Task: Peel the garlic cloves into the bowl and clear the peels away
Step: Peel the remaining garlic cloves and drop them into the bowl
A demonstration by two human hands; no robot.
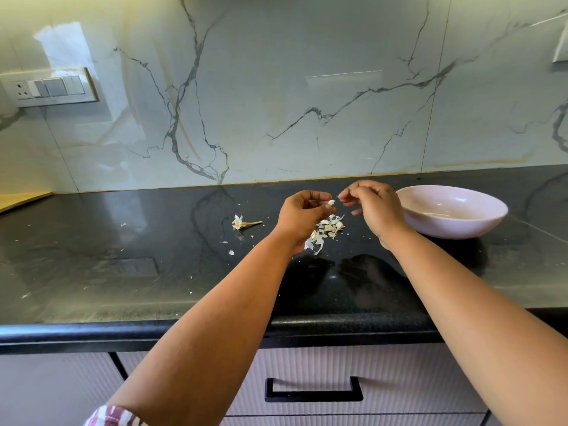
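**Insp A:** Garlic clove (331, 202), small and pale, is pinched at the fingertips of the left hand (302, 215), held up off the counter and over the peel pile. Reads as deliberate: whatever flakes off drops onto the heap, not across the worktop.

**Insp B:** Right hand (373, 207)?

**Insp A:** Just beside the left, fingers curled, tips drawn together close to the clove. Looks like a pinch on a scrap of skin, but too small to confirm, so cannot tell if it grips anything. Hands near each other, not touching. Judged step: stripping skin, clove approx. part-peeled.

**Insp B:** Moving outward?

**Insp A:** Peel pile (325, 230) lies on the black counter (153, 272), directly below the hands and partly hidden by the left wrist. Bowl (451, 212), pale pink, sits just right of the right hand, near enough that a peeled clove needs only a short reach. Contents cannot be made out from this angle.

**Insp B:** Anything else?

**Insp A:** Spent garlic stem (244, 223) w/ root end lies well left of the pile, set aside as waste. Stray flakes (231, 252) scattered btwn stem and counter edge. Clearing of peels not yet begun; loose bits will need gathering, being light and easily scattered.
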